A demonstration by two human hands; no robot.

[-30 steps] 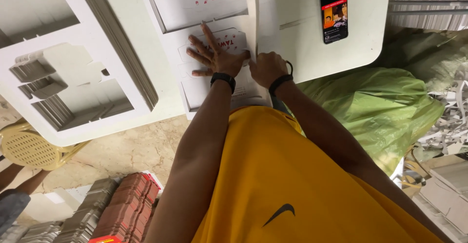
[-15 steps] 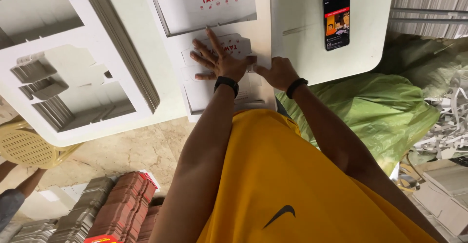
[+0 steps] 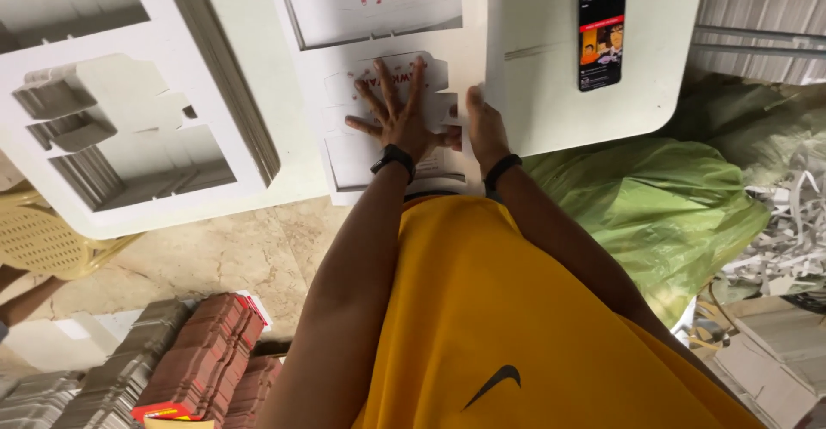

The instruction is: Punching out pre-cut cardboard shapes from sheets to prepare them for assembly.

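Far to the left of the grips, a thick pile of punched white waste board (image 3: 129, 128) lies tilted, its box-shaped cut-outs showing the layers beneath. Below it sits part of a yellow woven stool (image 3: 39, 240), and lower still, on the stone floor (image 3: 232, 240), stand bundles of flattened cartons in grey and red (image 3: 198, 360).

The left hand (image 3: 397, 117) lies flat, fingers spread apart, pressing down on the die-cut white card sheet (image 3: 387, 149) that rests on top of the stack of sheets (image 3: 301, 67); it clamps nothing. The sheet's printed box outline sits directly under the palm, and a second outline with red lettering lies just beyond the fingertips. A black band circles the wrist.

Just to the right, touching the same sheet at its right edge, the right hand (image 3: 483, 123) has its fingers tucked at that edge, thumb towards the left hand; whether they close on the sheet cannot be told. Beyond this grip and to its right, a phone (image 3: 601, 35) with a lit screen lies on the white counter (image 3: 551, 111). Right of and below the counter bulges a green plastic sack (image 3: 662, 205), contents hidden, and past it lie shredded paper strips (image 3: 796, 240).
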